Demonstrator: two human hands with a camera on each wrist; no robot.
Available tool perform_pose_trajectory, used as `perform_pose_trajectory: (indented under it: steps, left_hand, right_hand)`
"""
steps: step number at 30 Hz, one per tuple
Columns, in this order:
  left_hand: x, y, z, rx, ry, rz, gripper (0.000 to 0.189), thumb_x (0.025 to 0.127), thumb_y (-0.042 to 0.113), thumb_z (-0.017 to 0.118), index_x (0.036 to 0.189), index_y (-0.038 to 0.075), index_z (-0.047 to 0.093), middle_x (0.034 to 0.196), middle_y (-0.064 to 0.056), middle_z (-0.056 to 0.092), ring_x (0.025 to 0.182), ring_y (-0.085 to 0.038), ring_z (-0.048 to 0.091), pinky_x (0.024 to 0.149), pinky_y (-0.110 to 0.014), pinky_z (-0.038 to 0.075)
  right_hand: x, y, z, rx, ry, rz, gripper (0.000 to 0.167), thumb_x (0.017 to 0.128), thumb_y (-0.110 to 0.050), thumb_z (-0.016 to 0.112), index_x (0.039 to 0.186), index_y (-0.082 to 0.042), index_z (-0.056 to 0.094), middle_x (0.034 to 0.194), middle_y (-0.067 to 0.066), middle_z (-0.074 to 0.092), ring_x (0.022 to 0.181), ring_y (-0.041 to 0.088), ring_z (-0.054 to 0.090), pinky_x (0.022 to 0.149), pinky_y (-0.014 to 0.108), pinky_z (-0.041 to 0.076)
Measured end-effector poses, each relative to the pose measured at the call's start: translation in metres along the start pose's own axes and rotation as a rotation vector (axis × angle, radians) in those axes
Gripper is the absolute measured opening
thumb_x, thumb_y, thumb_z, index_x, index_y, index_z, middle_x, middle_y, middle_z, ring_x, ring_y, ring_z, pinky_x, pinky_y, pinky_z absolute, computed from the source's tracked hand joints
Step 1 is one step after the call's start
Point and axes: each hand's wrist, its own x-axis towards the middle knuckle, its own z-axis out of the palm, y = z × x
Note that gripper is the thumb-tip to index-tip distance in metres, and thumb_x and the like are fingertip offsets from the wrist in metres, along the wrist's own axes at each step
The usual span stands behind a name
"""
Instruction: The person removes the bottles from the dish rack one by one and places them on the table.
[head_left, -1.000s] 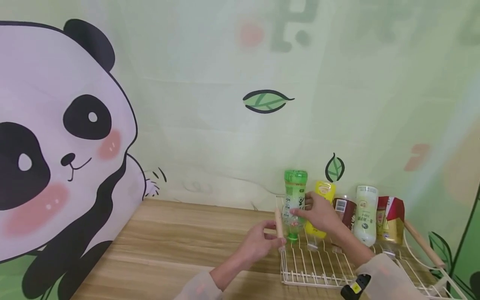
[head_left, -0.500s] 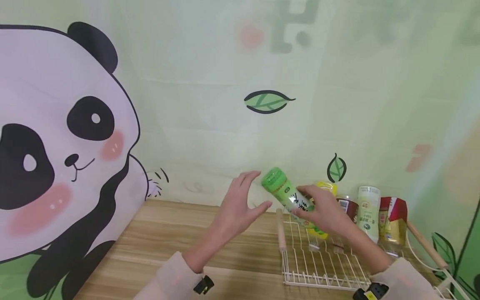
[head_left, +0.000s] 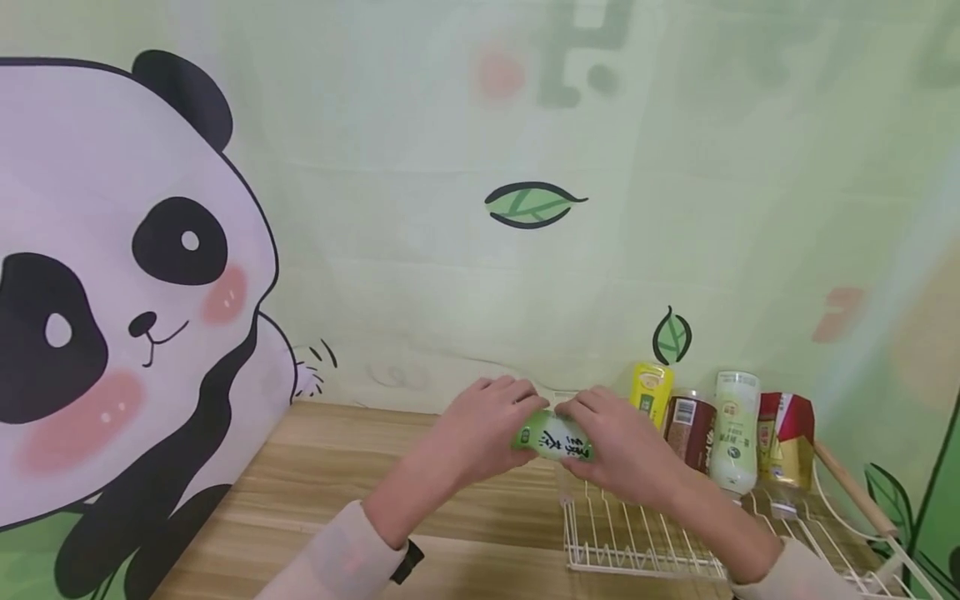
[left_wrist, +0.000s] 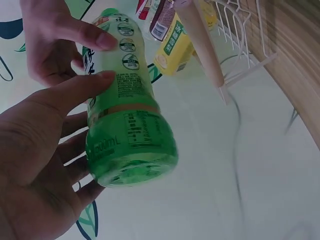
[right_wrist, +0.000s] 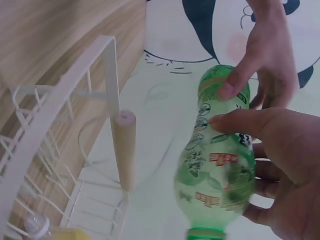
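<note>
A green plastic drink bottle (head_left: 555,436) with a pale printed label lies sideways in the air between my two hands, over the rack's left end. My left hand (head_left: 487,423) grips its base end, thumb across the label side. With fingers and thumb around the middle, my right hand (head_left: 622,437) holds the same bottle. In the left wrist view the bottle's green base (left_wrist: 132,150) faces the camera. The green cap (right_wrist: 206,234) shows at the lower edge of the right wrist view. Both hands hide parts of the bottle in the head view.
A white wire rack (head_left: 622,533) with wooden handles (right_wrist: 126,152) stands on the wood-grain table (head_left: 337,475). In it are a yellow bottle (head_left: 651,392), a brown-labelled container (head_left: 688,429), a white-green bottle (head_left: 737,433) and a red-gold pouch (head_left: 786,437). A panda-printed backdrop (head_left: 390,250) hangs behind.
The right hand has lifted the bottle out of the rack and tipped it from cap-down to sideways. My left hand has left the wooden handle and taken hold of the bottle's base.
</note>
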Motion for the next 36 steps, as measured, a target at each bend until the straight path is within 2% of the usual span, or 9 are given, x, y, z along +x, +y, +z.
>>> perform_pose_trajectory:
  steps: [4, 12, 22, 31, 36]
  left_hand:
    - [-0.003, 0.002, 0.001, 0.015, -0.037, -0.012, 0.061, 0.087, 0.047, 0.087, 0.137, 0.017, 0.068, 0.129, 0.002, 0.064, 0.114, -0.016, 0.059, 0.096, -0.030, 0.056]
    - [-0.006, 0.002, 0.008, -0.006, -0.032, -0.047, 0.062, 0.085, 0.047, 0.089, 0.134, 0.014, 0.069, 0.124, 0.001, 0.064, 0.108, -0.015, 0.058, 0.089, -0.027, 0.056]
    - [-0.012, -0.005, 0.014, 0.010, -0.005, -0.055, 0.059, 0.084, 0.045, 0.091, 0.129, 0.014, 0.071, 0.119, 0.001, 0.064, 0.101, -0.015, 0.057, 0.081, -0.025, 0.055]
    - [-0.015, -0.007, 0.010, 0.013, 0.019, -0.056, 0.060, 0.082, 0.047, 0.092, 0.129, 0.016, 0.071, 0.118, 0.002, 0.063, 0.100, -0.014, 0.058, 0.079, -0.025, 0.055]
    - [-0.013, -0.005, 0.011, 0.027, 0.018, -0.057, 0.060, 0.082, 0.046, 0.092, 0.130, 0.016, 0.071, 0.120, 0.002, 0.064, 0.100, -0.015, 0.058, 0.078, -0.025, 0.056]
  right_hand:
    - [0.001, -0.006, 0.002, -0.010, 0.055, -0.043, 0.057, 0.078, -0.030, 0.096, 0.124, -0.006, 0.072, 0.117, 0.003, 0.071, 0.103, 0.019, 0.062, 0.079, 0.034, 0.057]
    - [0.003, -0.012, 0.012, 0.030, 0.104, -0.045, 0.059, 0.078, -0.028, 0.097, 0.127, -0.008, 0.071, 0.118, 0.001, 0.072, 0.107, 0.018, 0.063, 0.084, 0.037, 0.057]
    - [0.002, -0.013, 0.014, 0.026, 0.063, -0.052, 0.066, 0.081, -0.033, 0.094, 0.133, -0.004, 0.065, 0.127, 0.006, 0.068, 0.114, 0.022, 0.063, 0.092, 0.039, 0.059]
    - [0.002, -0.010, 0.010, -0.010, 0.065, -0.068, 0.066, 0.080, -0.032, 0.096, 0.131, -0.003, 0.066, 0.127, 0.008, 0.066, 0.112, 0.022, 0.063, 0.085, 0.034, 0.062]
    - [0.001, -0.009, 0.011, -0.012, 0.058, -0.053, 0.066, 0.080, -0.034, 0.095, 0.132, -0.004, 0.066, 0.128, 0.007, 0.067, 0.114, 0.022, 0.063, 0.085, 0.034, 0.062]
